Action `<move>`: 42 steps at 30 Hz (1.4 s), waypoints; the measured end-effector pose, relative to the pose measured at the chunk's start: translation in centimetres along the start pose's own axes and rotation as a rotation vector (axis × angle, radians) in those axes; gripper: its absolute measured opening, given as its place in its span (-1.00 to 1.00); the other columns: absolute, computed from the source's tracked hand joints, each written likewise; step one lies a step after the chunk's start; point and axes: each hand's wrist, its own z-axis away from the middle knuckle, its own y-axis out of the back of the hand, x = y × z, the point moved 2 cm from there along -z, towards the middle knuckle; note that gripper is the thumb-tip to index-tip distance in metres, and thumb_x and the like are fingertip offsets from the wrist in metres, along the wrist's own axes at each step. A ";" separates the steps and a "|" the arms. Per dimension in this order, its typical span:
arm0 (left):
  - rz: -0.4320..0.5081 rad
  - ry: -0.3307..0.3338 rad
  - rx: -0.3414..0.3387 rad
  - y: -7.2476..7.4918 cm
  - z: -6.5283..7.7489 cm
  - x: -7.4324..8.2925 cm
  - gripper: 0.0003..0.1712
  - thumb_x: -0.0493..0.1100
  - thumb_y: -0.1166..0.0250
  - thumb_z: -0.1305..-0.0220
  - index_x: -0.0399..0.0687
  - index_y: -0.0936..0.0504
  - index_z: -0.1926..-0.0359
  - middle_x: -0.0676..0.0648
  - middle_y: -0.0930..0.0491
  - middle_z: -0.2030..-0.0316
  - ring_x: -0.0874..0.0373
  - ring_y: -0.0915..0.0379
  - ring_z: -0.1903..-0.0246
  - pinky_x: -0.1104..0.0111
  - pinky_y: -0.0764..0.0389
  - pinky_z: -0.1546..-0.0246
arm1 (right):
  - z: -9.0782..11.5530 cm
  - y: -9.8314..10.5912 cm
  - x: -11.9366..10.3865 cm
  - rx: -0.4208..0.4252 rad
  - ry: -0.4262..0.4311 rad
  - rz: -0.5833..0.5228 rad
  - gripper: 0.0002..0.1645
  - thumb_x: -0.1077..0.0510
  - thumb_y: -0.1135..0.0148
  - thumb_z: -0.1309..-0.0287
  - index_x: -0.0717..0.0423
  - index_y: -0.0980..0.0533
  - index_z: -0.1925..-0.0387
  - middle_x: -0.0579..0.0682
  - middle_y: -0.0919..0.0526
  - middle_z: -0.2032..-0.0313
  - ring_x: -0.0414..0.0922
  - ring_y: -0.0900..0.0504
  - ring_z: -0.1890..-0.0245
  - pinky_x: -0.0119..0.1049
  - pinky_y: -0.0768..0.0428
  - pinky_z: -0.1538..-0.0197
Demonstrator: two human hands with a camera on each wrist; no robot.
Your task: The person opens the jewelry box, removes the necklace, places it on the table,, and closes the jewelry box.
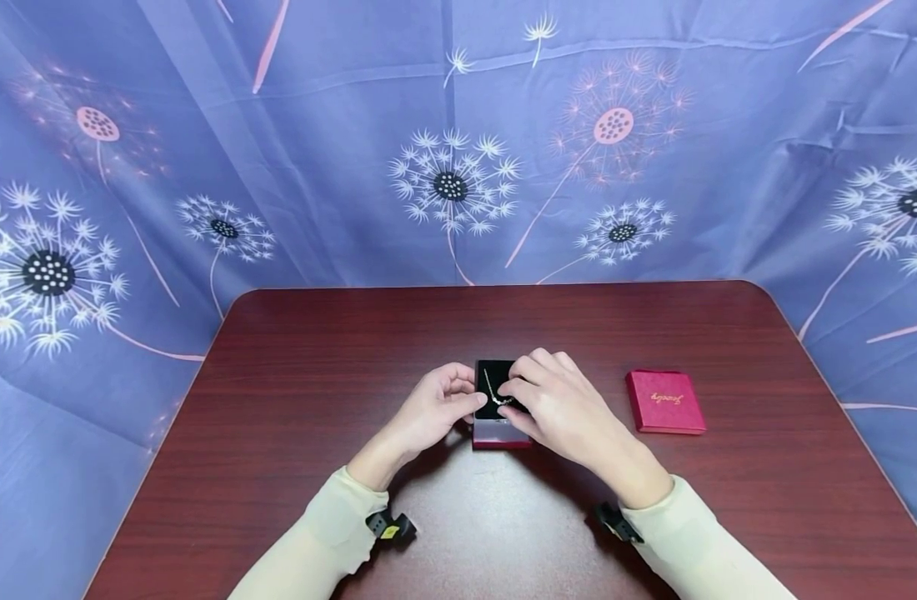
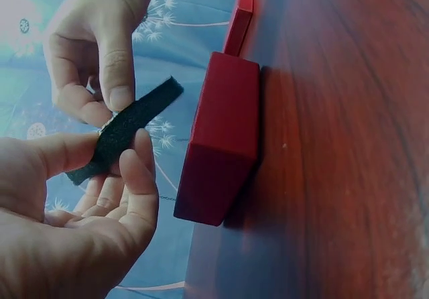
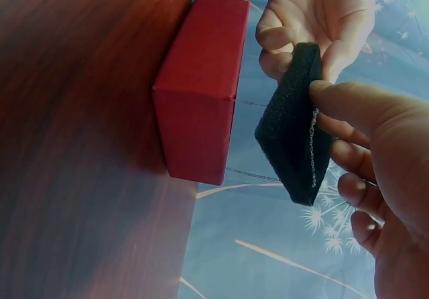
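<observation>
A black foam pad (image 1: 492, 412) is held tilted above a red jewelry box base (image 3: 194, 78) on the table. My left hand (image 1: 432, 408) pinches the pad's left edge between thumb and fingers. A fine chain necklace (image 3: 313, 148) with small shiny stones lies across the pad's face. At the pad's right side, my right hand (image 1: 563, 408) pinches the necklace with thumb and forefinger; the exact grip is partly hidden. Thin strands of chain (image 3: 251, 174) run between the back of the pad and the box. The box's inside is mostly covered by pad and hands.
To the right on the dark red-brown wooden table (image 1: 338, 350) lies a red box lid (image 1: 665, 404) with gold lettering. Behind the table's far edge hangs a blue curtain (image 1: 338, 167) printed with dandelions. Each forearm wears a pale sleeve and a black wrist camera (image 1: 391, 527).
</observation>
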 end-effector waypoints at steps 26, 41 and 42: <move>-0.027 0.019 0.086 -0.3 0.4 -0.3 -0.75 -0.36 -0.35 -0.40 -0.33 -0.52 0.00 -0.11 -0.65 0.17 0.01 -0.57 0.43 0.28 -0.63 0.33 | -1.2 1.3 0.5 -0.016 -0.020 -0.020 -0.89 0.22 -0.45 -0.20 0.05 -0.75 0.21 -0.11 -0.74 0.30 -0.06 -0.58 0.25 -0.15 -0.42 0.16; -0.042 0.007 0.045 0.0 0.5 -0.1 -0.75 -0.29 -0.37 -0.42 -0.28 -0.56 -0.03 -0.10 -0.69 0.18 -0.25 -0.59 0.37 0.18 -0.67 0.32 | -5.0 4.6 1.9 -0.154 0.042 -0.051 -0.93 0.19 -0.46 -0.31 0.01 -0.74 0.18 -0.16 -0.69 0.28 -0.08 -0.58 0.22 -0.17 -0.41 0.13; -0.041 0.009 0.046 0.0 0.6 0.0 -0.75 -0.29 -0.37 -0.41 -0.27 -0.56 -0.03 -0.09 -0.69 0.18 -0.27 -0.58 0.36 0.18 -0.67 0.32 | -5.2 4.7 2.0 -0.161 0.045 -0.050 -0.93 0.19 -0.45 -0.32 0.00 -0.74 0.18 -0.16 -0.68 0.28 -0.08 -0.58 0.21 -0.16 -0.42 0.12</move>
